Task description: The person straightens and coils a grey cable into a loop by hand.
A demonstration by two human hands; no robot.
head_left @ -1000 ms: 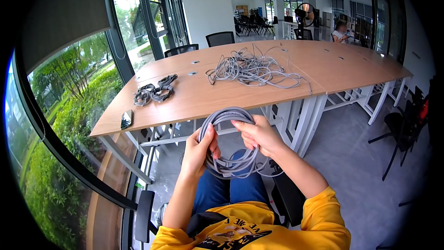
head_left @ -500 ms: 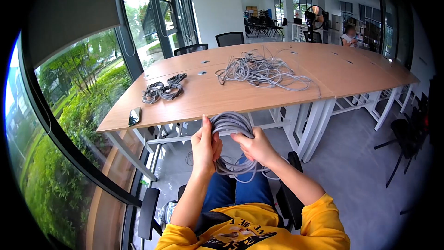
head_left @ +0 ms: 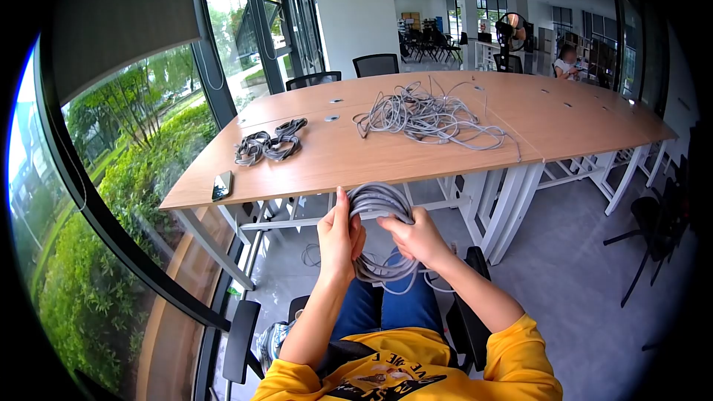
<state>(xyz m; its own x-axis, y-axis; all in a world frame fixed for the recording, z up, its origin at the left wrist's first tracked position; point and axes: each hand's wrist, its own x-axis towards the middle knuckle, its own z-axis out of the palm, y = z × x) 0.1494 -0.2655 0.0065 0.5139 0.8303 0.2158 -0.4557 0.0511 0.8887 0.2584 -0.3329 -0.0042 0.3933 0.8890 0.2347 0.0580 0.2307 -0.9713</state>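
A thick coil of grey cable (head_left: pixel 380 197) is held upright above my lap, in front of the table edge. My left hand (head_left: pixel 340 236) is closed around its left side, thumb pointing up. On the right side, my right hand (head_left: pixel 417 238) grips the coil with its thumb laid against the strands. Looser loops hang below both hands over my jeans, and a thin end curls out at the left. On the table lies a big tangled heap of grey cable (head_left: pixel 427 115). Several small tied cable bundles (head_left: pixel 269 141) sit to its left.
The wooden table (head_left: pixel 327 167) stretches across in front of me on white legs. A phone (head_left: pixel 222 186) lies near its left front corner. Black chairs (head_left: pixel 376 65) stand behind it. Windows line the left side. A person (head_left: pixel 566 65) sits far back at the right, near a fan (head_left: pixel 512 32).
The whole view has shifted slightly, the scene appearing a little further right and lower. Both hands keep their grip on the coil, with little visible change in its shape.
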